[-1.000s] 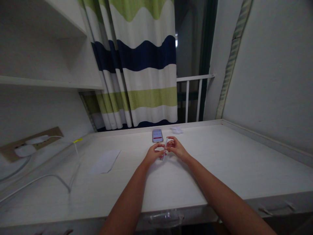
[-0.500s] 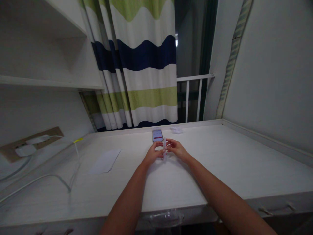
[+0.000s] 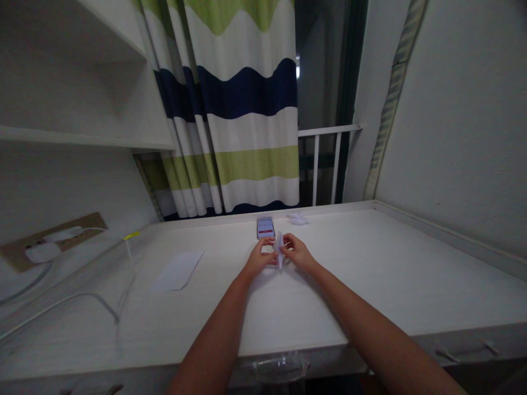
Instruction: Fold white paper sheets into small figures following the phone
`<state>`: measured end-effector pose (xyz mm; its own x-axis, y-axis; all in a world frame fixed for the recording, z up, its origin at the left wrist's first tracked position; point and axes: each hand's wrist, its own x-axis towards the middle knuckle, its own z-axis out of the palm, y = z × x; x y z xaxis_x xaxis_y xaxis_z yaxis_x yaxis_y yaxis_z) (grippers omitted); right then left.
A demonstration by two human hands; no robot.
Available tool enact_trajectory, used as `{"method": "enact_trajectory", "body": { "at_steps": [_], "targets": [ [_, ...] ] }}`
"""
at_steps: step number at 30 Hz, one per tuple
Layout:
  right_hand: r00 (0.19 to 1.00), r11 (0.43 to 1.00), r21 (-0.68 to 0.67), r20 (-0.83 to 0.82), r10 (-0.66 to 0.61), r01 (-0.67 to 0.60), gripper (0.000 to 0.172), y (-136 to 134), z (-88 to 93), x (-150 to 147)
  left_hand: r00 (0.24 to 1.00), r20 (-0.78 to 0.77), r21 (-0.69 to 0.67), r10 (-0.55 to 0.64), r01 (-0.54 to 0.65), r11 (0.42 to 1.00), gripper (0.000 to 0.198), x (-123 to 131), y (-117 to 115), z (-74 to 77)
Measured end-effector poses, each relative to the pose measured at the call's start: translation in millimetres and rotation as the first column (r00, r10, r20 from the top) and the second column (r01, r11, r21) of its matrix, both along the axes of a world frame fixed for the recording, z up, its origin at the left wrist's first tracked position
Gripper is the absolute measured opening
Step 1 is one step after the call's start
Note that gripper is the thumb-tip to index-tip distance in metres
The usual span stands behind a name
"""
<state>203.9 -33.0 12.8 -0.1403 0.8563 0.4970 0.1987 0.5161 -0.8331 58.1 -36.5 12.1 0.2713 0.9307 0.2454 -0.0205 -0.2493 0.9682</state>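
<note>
A small folded piece of white paper (image 3: 280, 253) is held upright between my two hands, a little above the desk. My left hand (image 3: 260, 257) pinches it from the left with thumb and fingers. From the right, my right hand (image 3: 298, 252) grips it the same way, its fingertips on the paper's side. Just beyond my hands lies a phone (image 3: 265, 227) with a lit screen. Some crumpled or folded white paper (image 3: 298, 219) rests behind and to the right, near the desk's back edge.
White sheets (image 3: 179, 270) lie on the desk (image 3: 382, 274) to the left. A white cable (image 3: 94, 296) runs over the left side from a power socket (image 3: 53, 241). A clear plastic container (image 3: 281, 368) sits below the front edge. A striped curtain (image 3: 255, 131) hangs behind.
The folded paper has turned from nearly edge-on, so more of its face and a pointed lower end now show. My right hand has shifted slightly, while the left barely moved.
</note>
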Motion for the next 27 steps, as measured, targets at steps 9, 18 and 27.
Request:
{"method": "enact_trajectory", "body": {
  "at_steps": [9, 18, 27],
  "targets": [
    [0.994, 0.999, 0.043, 0.11, -0.027, 0.022, 0.014, 1, -2.0, -1, 0.998, 0.053, -0.031, -0.042, 0.044, 0.999, 0.048, 4, -5, 5.0],
    [0.983, 0.992, 0.016, 0.133, -0.127, 0.126, 0.015, 0, -3.9, -3, 0.997, 0.045, -0.034, -0.065, 0.067, 0.997, 0.047, 11, -10, 5.2],
    [0.993, 0.997, 0.003, 0.083, -0.08, 0.08, 0.019, -4, -1.6, -4, 0.992, 0.072, -0.036, -0.104, 0.107, 0.994, 0.044, 12, -10, 4.4]
  ]
}}
